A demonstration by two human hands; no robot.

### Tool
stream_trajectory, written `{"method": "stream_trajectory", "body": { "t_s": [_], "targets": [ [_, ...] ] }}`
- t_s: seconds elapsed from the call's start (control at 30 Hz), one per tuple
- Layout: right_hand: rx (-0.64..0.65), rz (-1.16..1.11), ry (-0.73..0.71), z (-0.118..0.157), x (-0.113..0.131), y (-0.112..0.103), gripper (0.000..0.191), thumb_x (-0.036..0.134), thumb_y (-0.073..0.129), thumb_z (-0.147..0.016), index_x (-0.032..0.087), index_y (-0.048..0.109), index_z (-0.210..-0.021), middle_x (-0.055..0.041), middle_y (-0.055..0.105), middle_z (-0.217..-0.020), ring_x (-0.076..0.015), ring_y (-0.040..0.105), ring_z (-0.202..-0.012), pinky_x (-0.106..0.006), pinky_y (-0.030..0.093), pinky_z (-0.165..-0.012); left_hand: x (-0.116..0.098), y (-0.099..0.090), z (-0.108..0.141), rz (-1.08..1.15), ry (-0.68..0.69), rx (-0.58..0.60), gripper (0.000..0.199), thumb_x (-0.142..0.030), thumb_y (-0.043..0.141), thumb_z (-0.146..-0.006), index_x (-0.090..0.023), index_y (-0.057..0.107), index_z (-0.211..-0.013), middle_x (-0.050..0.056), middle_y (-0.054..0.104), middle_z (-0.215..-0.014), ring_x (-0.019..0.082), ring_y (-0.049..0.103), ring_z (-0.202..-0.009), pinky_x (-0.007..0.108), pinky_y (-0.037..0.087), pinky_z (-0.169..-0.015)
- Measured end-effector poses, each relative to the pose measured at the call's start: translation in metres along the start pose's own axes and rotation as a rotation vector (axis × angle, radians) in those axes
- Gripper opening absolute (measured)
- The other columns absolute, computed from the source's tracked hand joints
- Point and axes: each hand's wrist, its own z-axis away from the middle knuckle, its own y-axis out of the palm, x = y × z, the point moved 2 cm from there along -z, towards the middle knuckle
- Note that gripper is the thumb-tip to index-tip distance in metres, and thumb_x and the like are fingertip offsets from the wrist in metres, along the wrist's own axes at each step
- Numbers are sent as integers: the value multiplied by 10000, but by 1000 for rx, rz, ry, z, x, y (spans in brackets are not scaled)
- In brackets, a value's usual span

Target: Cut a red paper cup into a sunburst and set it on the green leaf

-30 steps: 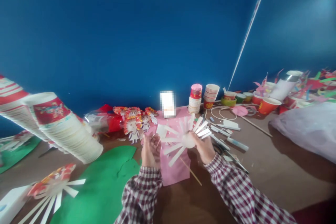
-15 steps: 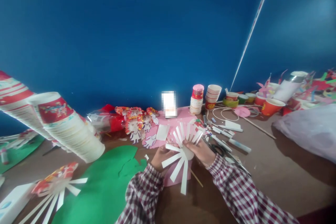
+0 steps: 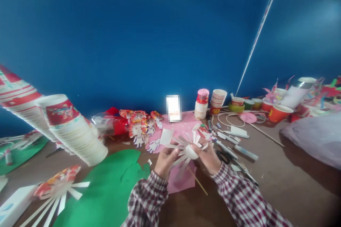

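Between my hands is a white paper cup cut into strips that fan out around its base. My left hand pinches strips on the left side, thumb uppermost. On the right, my right hand grips the cup near its base and the strips beside it. Under the cup lies pink paper, with a thin wooden stick across it. A white paper piece lies just beyond my left hand.
Stacked paper cups lean at the left, near green paper and another cut-strip cup. Paper figures lie at the back. Scissors and markers are right of my hands; a plastic bag sits far right.
The cut cup has turned in my hands, its strips now pointing more away and sideways instead of down toward me. My left thumb has come up onto the strips.
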Motion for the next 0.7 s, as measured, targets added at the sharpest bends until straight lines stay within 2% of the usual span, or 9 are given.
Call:
{"method": "stream_trajectory", "body": {
  "t_s": [0.07, 0.2, 0.3, 0.47, 0.6, 0.7],
  "targets": [
    [38, 55, -33, 0, -3, 1, 180, 350, 646, -660, 176, 627, -616, 4, 612, -573, -161, 535, -559, -262, 431, -540, 1, -2, -4, -89, 59, -25, 379, -306, 782, -532, -117, 658, -836, 109, 685, -788, 215, 638, -733, 300, 503, -663],
    [82, 130, -112, 2, -4, 5, 200, 348, 583, -732, 168, 622, -654, -3, 616, -617, -157, 533, -585, -256, 422, -552, 3, -1, -6, -150, 85, -75, 240, -297, 761, -561, -103, 646, -644, 82, 674, -677, 168, 628, -639, 256, 502, -610],
    [104, 133, -109, 3, -4, 8, 188, 350, 590, -729, 168, 636, -738, -17, 633, -658, -171, 551, -614, -275, 441, -577, 4, 3, -4, -120, 48, -64, 240, -304, 759, -563, -121, 609, -604, 66, 670, -647, 160, 626, -619, 252, 499, -592],
    [34, 131, -105, 3, -7, 6, 236, 339, 620, -711, 153, 654, -853, -63, 680, -773, -206, 607, -703, -328, 473, -682, 8, 0, -4, -161, 44, -140, 275, -355, 751, -558, -129, 597, -594, 35, 647, -600, 124, 589, -548, 216, 458, -529],
    [50, 149, -93, 3, -7, 4, 243, 336, 635, -705, 132, 659, -834, -90, 693, -799, -226, 631, -738, -346, 484, -718, 12, -7, -9, -254, 63, -153, 296, -377, 741, -560, -129, 578, -557, -19, 564, -493, 69, 490, -455, 184, 398, -478],
    [59, 125, -75, 4, -7, 5, 269, 348, 669, -673, 118, 657, -811, -102, 696, -777, -231, 638, -714, -345, 499, -690, 18, -12, -13, -273, 21, -140, 322, -403, 729, -566, -131, 559, -574, -35, 528, -470, 57, 447, -429, 179, 358, -447]
  ]
}}
